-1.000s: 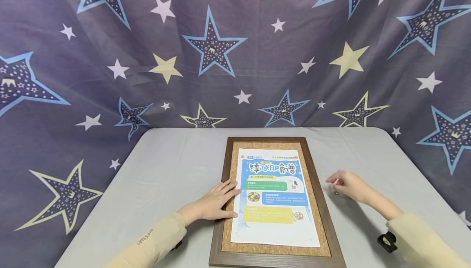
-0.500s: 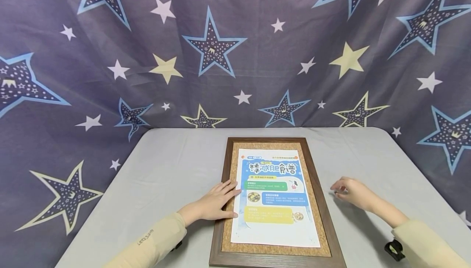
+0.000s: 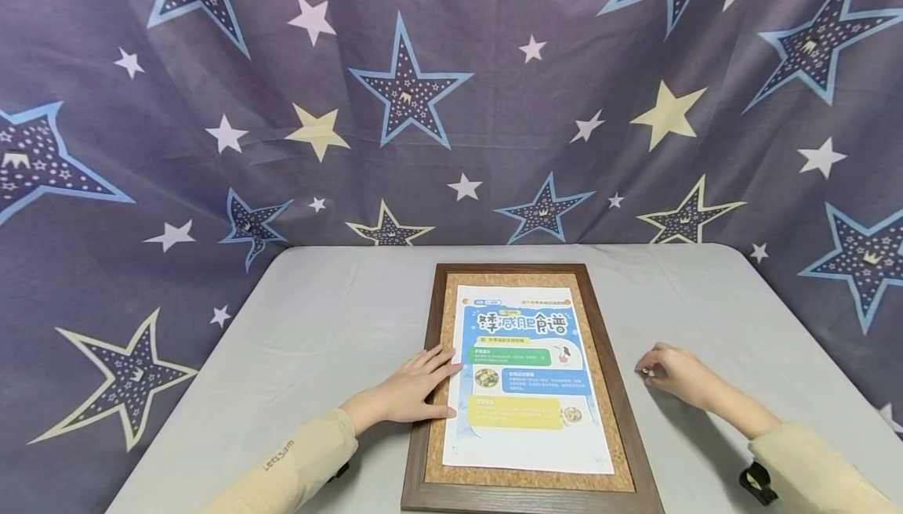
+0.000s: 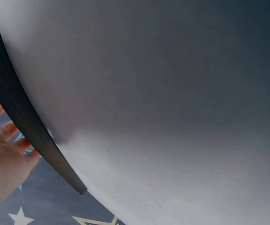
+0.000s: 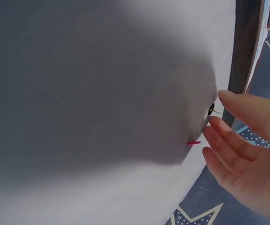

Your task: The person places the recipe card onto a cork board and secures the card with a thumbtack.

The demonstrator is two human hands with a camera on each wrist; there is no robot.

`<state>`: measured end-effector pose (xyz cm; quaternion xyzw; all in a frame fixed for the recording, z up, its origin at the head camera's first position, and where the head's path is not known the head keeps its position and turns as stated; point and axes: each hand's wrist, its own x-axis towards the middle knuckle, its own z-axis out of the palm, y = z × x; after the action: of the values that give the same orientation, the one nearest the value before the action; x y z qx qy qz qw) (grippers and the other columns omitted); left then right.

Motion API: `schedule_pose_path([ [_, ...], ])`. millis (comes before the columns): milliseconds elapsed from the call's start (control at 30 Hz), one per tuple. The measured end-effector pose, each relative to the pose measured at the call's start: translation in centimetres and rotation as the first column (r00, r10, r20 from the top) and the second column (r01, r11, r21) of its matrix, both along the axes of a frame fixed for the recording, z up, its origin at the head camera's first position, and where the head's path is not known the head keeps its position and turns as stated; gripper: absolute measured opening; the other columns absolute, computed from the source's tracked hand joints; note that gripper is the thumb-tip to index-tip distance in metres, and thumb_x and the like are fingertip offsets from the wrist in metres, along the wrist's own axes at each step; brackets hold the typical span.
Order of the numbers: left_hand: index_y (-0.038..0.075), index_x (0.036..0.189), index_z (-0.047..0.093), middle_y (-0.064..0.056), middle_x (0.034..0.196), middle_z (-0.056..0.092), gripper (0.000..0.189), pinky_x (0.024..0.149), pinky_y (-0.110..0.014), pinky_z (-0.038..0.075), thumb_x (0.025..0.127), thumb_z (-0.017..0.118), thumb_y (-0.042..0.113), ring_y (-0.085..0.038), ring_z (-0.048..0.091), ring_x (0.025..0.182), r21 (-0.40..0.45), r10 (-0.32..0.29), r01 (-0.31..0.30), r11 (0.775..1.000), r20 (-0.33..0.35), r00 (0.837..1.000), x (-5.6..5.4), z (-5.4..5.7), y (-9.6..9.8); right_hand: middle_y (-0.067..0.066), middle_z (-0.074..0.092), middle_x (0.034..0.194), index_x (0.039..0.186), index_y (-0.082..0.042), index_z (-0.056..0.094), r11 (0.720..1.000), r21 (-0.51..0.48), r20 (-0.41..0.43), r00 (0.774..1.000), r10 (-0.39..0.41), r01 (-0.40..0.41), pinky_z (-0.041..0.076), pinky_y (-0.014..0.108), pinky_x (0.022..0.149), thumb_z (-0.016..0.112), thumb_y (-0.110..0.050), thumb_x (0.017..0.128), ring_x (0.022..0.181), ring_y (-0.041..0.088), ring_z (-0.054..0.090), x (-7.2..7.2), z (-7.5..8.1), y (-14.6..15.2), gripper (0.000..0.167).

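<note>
While the left hand (image 3: 407,389) stayed spread where it had been a second earlier, fingertips and thumb resting on the left margin of the printed sheet (image 3: 527,381), the right hand (image 3: 677,374) had dropped lower and a little farther right, closer to the gray desk (image 3: 339,302) beside the framed corkboard (image 3: 536,479). The sheet lay on the cork exactly as before, and the board had not shifted. A tiny ring-like object that had shown plainly beneath the right fingers a second earlier was now mostly lost among the fingertips, only a speck remaining visible from the head. From the right wrist, a black thumbtack (image 5: 211,109) sat in the gap between the parted thumb and index finger, with a pink thumbtack (image 5: 193,142) just beside the other fingertips; the fingers were gently bent and not closed together, though whether any of them touched the black tack could not be told. Orange-red dots at the sheet's upper corners were too small to identify as tacks or print, and its finer lettering was blurred. From the left wrist, the dark side of the frame hid the left fingertips. Both sleeves ran out of the head view, and the black fitting (image 3: 758,483) under the right cuff was partly covered.
</note>
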<state>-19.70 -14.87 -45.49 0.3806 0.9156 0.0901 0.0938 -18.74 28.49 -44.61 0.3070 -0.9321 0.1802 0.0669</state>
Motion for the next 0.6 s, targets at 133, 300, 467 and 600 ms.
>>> schedule_pose_path([
  [133,0.013,0.139,0.029,-0.01,0.146,0.018,0.071,0.106,-0.046,0.013,0.084,0.047,0.054,-0.029,0.008,0.134,-0.003,0.0,0.0,1.0,-0.001,1.0,-0.01,-0.03,0.0,0.0,0.055,0.073,0.08,0.0,0.065,1.0,0.003,0.019,1.0,-0.004,0.004,0.045,0.025,0.056,0.068,0.008,0.066,0.063,0.012,0.051,-0.11,-0.15,0.03,0.016],
  [300,0.012,0.139,0.03,-0.011,0.146,0.018,0.071,0.106,-0.047,0.013,0.084,0.047,0.053,-0.03,0.009,0.134,0.0,-0.004,0.004,1.0,-0.003,1.0,0.03,0.03,0.01,-0.001,0.055,0.072,0.079,-0.001,0.065,0.999,0.022,0.018,0.999,-0.026,0.026,0.045,0.024,0.056,0.069,0.007,0.066,0.063,0.011,0.051,-0.23,-0.26,0.03,0.015],
  [467,0.013,0.139,0.029,-0.01,0.146,0.018,0.071,0.106,-0.047,0.012,0.084,0.047,0.054,-0.029,0.008,0.134,0.003,0.001,-0.001,1.0,0.006,1.0,0.04,0.05,0.01,-0.002,0.054,0.07,0.076,-0.001,0.065,0.999,0.022,-0.02,1.0,-0.022,0.022,0.045,0.025,0.056,0.068,0.009,0.065,0.062,0.011,0.051,-0.41,-0.41,0.06,0.015],
  [600,0.013,0.139,0.029,-0.01,0.146,0.018,0.071,0.106,-0.046,0.012,0.084,0.047,0.055,-0.029,0.008,0.134,0.002,0.005,-0.005,1.0,0.009,1.0,0.04,-0.01,-0.02,-0.002,0.053,0.068,0.074,-0.001,0.065,1.0,0.008,-0.044,0.999,-0.014,0.014,0.045,0.025,0.055,0.067,0.01,0.065,0.061,0.011,0.051,-0.56,-0.56,0.05,0.015],
])
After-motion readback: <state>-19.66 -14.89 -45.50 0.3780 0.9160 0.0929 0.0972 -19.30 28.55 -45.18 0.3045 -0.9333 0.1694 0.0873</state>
